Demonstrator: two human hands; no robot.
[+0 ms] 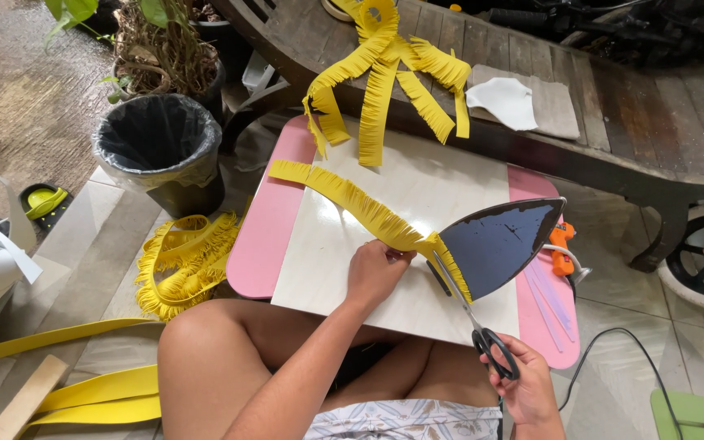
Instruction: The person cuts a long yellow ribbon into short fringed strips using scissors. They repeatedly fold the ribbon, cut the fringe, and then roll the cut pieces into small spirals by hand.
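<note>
Long yellow fringed foam strip [360, 208] laid across pale board [417, 187], pinched shut at cut end by left hand [375, 270]. Black-handled scissors [470, 314] gripped by closed right hand [523, 383]. Strip judged light, floppy; best held beside blades.

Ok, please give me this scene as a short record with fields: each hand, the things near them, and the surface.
left hand: holds the fringed yellow strip against the board
right hand: grips black-handled scissors, blades at the strip's uncut end
surface: pale board on a pink table
beside the strip: clothes iron standing with its dark soleplate showing
right edge: orange glue gun
floor, left: black bin, pile of yellow fringe
bench behind: more yellow fringe
</note>
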